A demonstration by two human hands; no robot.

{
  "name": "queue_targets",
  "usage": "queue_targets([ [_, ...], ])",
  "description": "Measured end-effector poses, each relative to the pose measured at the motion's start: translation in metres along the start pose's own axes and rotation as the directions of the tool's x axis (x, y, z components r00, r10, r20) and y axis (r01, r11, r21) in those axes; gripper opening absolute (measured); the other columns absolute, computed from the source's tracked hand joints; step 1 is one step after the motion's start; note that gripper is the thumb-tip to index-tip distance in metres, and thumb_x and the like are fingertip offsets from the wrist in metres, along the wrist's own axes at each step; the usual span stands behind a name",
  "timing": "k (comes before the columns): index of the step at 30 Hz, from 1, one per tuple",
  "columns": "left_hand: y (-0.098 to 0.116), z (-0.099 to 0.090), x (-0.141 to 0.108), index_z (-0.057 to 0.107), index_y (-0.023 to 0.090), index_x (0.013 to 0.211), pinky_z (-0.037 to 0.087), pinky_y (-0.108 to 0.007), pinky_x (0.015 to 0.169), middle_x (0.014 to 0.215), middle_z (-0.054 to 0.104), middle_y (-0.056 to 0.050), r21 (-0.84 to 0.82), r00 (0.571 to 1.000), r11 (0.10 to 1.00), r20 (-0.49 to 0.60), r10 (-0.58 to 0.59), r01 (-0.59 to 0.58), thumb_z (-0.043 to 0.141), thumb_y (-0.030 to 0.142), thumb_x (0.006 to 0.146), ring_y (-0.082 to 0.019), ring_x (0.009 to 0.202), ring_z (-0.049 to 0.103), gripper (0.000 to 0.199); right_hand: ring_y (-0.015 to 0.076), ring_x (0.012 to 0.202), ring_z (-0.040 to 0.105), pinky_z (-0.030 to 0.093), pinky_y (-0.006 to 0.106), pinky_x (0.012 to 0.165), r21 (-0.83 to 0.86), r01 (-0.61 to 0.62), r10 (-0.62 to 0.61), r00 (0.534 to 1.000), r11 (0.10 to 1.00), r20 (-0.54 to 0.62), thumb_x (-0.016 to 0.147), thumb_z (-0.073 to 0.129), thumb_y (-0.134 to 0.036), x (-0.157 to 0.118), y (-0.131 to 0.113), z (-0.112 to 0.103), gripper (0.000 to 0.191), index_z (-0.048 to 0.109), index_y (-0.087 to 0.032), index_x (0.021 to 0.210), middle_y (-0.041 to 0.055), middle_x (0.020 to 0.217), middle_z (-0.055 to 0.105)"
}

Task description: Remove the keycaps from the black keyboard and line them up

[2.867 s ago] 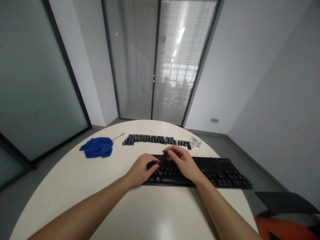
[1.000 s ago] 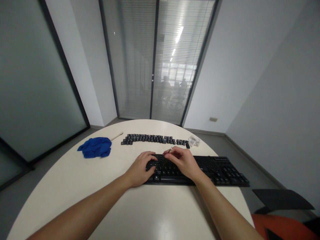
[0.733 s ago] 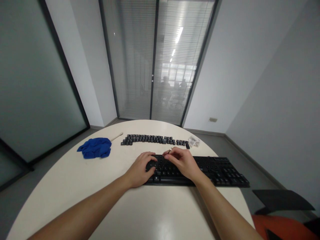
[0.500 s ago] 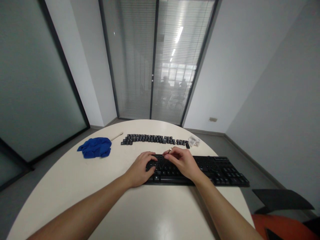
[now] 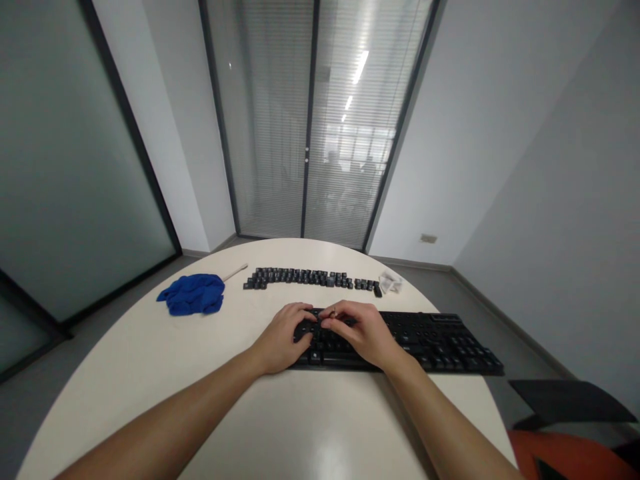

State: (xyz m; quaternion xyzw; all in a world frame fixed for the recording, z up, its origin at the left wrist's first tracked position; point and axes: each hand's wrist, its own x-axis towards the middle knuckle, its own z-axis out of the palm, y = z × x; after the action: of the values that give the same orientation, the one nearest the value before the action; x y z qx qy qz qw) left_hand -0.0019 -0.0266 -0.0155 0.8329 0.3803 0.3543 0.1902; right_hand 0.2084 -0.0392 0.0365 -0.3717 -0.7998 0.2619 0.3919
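A black keyboard (image 5: 425, 340) lies across the table near its front, and bare patches without keycaps show on its upper part. My left hand (image 5: 283, 340) rests on the keyboard's left end, its thumb and fingers apart. Over the upper left part of the keyboard, my right hand (image 5: 360, 330) is closed in a pinch. A small thin thing with a bright glint shows at its fingers, too small to name. The fingers hide the spot of the keyboard beneath them.
Loose black keycaps (image 5: 295, 276) stand in rows behind the keyboard. Right of them lies a small clear plastic bag (image 5: 391, 282). A crumpled blue cloth (image 5: 195, 294) and a cotton swab (image 5: 235, 272) lie at the left on the round white table (image 5: 225, 427). An orange chair (image 5: 565, 457) stands at the right.
My right hand has moved slightly left and down, its pinched fingers now closer to the keyboard and my left hand. The left hand stays on the keyboard.
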Motion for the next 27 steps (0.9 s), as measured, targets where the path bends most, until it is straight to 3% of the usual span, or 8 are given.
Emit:
queue_targets([
  [5, -0.0031, 0.0014, -0.0002, 0.061, 0.022, 0.112, 0.037, -0.049, 0.110, 0.128, 0.057, -0.010, 0.009, 1.000, 1.000, 0.011, 0.009, -0.009, 0.058, 0.015, 0.083, -0.026, 0.124, 0.048, 0.030, 0.0185, 0.079, 0.068, 0.049, 0.028, 0.074, -0.123, 0.075, -0.068, 0.996, 0.990, 0.063, 0.093, 0.057, -0.040, 0.0004, -0.0019, 0.0025, 0.020, 0.071, -0.025, 0.093, 0.0032, 0.089, 0.075],
  [12, -0.0045, 0.0010, -0.0007, 0.062, 0.022, 0.110, 0.037, -0.049, 0.110, 0.129, 0.057, -0.010, 0.016, 1.000, 1.000, 0.013, 0.002, -0.002, 0.059, 0.016, 0.082, -0.026, 0.125, 0.048, 0.028, 0.0195, 0.087, 0.067, 0.049, 0.029, 0.080, -0.109, 0.058, -0.068, 0.993, 0.992, -0.094, 0.094, 0.055, -0.038, 0.0009, 0.0008, -0.0010, 0.019, 0.067, -0.025, 0.092, 0.0041, 0.093, 0.073],
  [27, -0.0012, -0.0001, -0.0003, 0.062, 0.022, 0.106, 0.037, -0.050, 0.109, 0.127, 0.058, -0.010, 0.011, 1.000, 1.000, -0.001, -0.001, 0.001, 0.059, 0.015, 0.081, -0.027, 0.123, 0.050, 0.027, 0.0185, 0.087, 0.067, 0.049, 0.028, 0.080, -0.147, -0.001, -0.014, 0.994, 0.989, -0.105, 0.095, 0.054, -0.037, 0.0033, 0.0072, -0.0019, 0.018, 0.066, -0.023, 0.093, 0.0029, 0.093, 0.072],
])
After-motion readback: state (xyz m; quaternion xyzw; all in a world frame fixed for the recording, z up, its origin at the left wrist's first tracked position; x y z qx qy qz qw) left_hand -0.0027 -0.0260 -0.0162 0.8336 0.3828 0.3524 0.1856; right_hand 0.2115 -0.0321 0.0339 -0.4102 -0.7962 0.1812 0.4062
